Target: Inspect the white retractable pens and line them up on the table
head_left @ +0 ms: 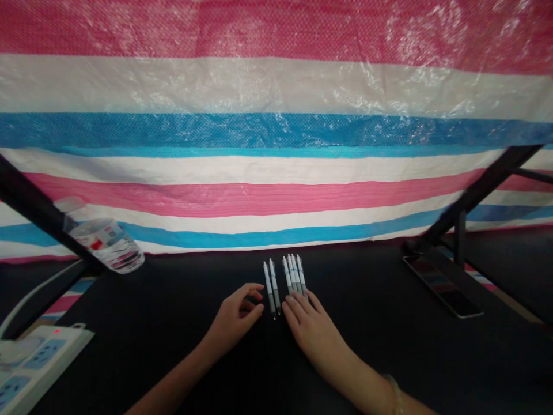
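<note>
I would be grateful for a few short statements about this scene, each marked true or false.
1. The right hand covers the near ends of the larger pen group. True.
2. The phone lies to the right of the right hand. True.
3. The left hand is holding the phone. False: it holds nothing, its fingers curled beside the pair of pens.
4. On the power strip, a red light is lit. True.
5. The clear bottle is right of the larger pen group. False: it is to the left.
</note>
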The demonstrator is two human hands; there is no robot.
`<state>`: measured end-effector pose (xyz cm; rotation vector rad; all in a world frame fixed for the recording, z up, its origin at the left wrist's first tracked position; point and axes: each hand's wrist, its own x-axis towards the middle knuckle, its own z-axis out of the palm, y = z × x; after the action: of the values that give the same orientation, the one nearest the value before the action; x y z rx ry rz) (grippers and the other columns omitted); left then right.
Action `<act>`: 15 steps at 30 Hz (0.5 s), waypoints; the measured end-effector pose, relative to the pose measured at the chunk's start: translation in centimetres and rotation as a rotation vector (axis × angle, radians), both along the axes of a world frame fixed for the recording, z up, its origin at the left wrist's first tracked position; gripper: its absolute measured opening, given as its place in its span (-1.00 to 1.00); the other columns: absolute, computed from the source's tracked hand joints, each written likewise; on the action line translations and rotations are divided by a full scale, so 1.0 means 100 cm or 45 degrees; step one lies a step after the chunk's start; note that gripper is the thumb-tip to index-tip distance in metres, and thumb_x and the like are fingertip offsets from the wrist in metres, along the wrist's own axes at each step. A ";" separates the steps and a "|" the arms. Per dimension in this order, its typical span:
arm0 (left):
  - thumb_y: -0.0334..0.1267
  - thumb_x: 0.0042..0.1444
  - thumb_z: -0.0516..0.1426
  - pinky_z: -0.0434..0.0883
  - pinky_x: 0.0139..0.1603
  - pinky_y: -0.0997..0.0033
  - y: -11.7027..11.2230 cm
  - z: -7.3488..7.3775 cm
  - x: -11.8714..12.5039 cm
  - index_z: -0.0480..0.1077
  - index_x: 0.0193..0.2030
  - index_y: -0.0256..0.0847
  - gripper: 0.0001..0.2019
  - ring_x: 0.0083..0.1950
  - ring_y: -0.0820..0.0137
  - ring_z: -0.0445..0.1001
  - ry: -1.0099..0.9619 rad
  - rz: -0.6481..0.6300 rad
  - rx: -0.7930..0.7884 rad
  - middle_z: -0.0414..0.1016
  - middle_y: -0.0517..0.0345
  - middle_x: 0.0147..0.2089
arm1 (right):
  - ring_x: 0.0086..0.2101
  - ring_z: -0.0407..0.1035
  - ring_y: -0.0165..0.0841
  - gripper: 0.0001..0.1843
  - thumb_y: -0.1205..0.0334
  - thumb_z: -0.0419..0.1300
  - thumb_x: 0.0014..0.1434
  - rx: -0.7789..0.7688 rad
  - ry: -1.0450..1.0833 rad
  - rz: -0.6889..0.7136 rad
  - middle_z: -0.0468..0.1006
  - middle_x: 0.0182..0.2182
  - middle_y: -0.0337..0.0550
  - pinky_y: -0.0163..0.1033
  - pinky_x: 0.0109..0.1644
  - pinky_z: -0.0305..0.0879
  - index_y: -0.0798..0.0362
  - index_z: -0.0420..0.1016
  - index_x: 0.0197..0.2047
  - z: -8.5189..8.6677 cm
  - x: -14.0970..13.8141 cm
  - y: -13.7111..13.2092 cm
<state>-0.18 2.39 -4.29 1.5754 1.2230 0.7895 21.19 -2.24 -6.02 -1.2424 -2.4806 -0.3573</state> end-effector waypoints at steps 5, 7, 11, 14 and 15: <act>-0.27 0.13 0.17 0.51 -0.24 0.34 -0.031 0.008 0.000 0.45 0.04 -0.19 -0.68 -0.24 0.29 0.57 0.020 -0.099 -0.007 0.53 0.01 -0.10 | -0.10 0.46 -0.12 -0.85 0.38 0.19 0.29 0.100 -0.142 0.126 0.63 -0.14 -0.01 0.10 0.16 0.27 0.15 0.54 -0.09 -0.005 0.005 0.000; -0.28 0.13 0.17 0.50 -0.22 0.34 -0.038 0.009 0.002 0.46 0.02 -0.19 -0.70 -0.23 0.29 0.57 0.000 -0.106 -0.020 0.54 0.01 -0.11 | -0.04 0.44 -0.10 -0.83 0.36 0.19 0.29 0.141 -0.148 0.138 0.60 -0.04 0.04 0.10 0.15 0.27 0.15 0.53 -0.06 -0.004 0.008 0.001; -0.31 0.13 0.16 0.51 -0.17 0.29 -0.042 0.006 0.005 0.47 -0.01 -0.19 -0.73 -0.24 0.28 0.57 -0.053 -0.087 -0.006 0.55 0.01 -0.14 | -0.04 0.43 -0.06 -0.79 0.38 0.20 0.28 0.156 -0.169 0.131 0.61 -0.11 0.07 0.11 0.15 0.26 0.20 0.51 -0.02 -0.005 0.010 0.003; -0.33 0.14 0.16 0.51 -0.14 0.28 -0.041 0.002 0.005 0.48 -0.04 -0.19 -0.76 -0.24 0.27 0.57 -0.087 -0.050 0.042 0.57 0.03 -0.17 | -0.12 0.44 -0.11 -0.84 0.40 0.18 0.28 0.115 -0.163 0.200 0.61 -0.20 0.00 0.11 0.13 0.28 0.19 0.52 -0.08 -0.005 0.012 0.001; -0.33 0.14 0.16 0.50 -0.13 0.28 -0.041 0.001 0.005 0.48 -0.05 -0.19 -0.77 -0.23 0.28 0.57 -0.100 -0.035 0.057 0.57 0.03 -0.18 | -0.16 0.44 -0.14 -0.87 0.41 0.16 0.29 0.107 -0.152 0.254 0.61 -0.23 -0.02 0.11 0.14 0.27 0.17 0.52 -0.12 -0.004 0.013 0.000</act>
<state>0.35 -1.72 -4.19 1.5799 1.1317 0.8582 22.50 -2.29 -6.38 -0.9568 -2.6320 -0.4904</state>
